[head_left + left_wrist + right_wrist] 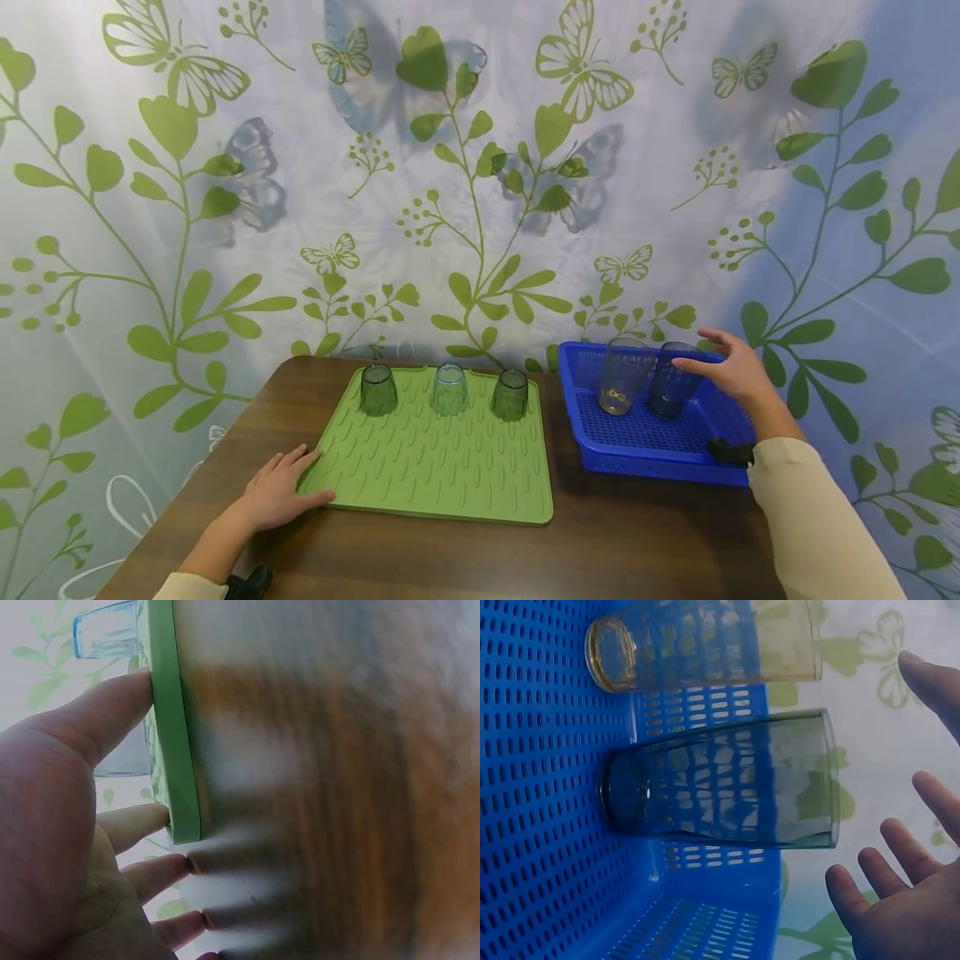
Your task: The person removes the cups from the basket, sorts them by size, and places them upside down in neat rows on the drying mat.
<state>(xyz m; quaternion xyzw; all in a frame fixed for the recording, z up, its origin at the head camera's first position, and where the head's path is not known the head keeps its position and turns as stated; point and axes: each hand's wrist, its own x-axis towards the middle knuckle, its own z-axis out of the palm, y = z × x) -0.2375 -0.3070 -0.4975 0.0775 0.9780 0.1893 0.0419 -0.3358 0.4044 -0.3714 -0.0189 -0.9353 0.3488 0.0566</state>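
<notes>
My left hand [279, 493] rests at the front left corner of a green drying mat [442, 471], fingers spread. In the left wrist view its thumb [112, 705] touches the mat's edge. Three short glasses stand upside down along the mat's back: a grey-green one [378, 392], a light blue one [449, 390] and another grey-green one [510, 396]. My right hand [731, 371] hovers by the rim of a tall dark tinted glass [720, 780], thumb and fingers apart, holding nothing. Beside that glass stands a tall amber-tinted glass [624, 375]. Both stand upright in a blue plastic basket [652, 462].
A brown wooden table [465, 562] carries the mat and the basket, with a strip of wood between them. Directly behind the table hangs a curtain [480, 208] printed with leaves and butterflies. Dark straps [729, 452] sit at my wrists.
</notes>
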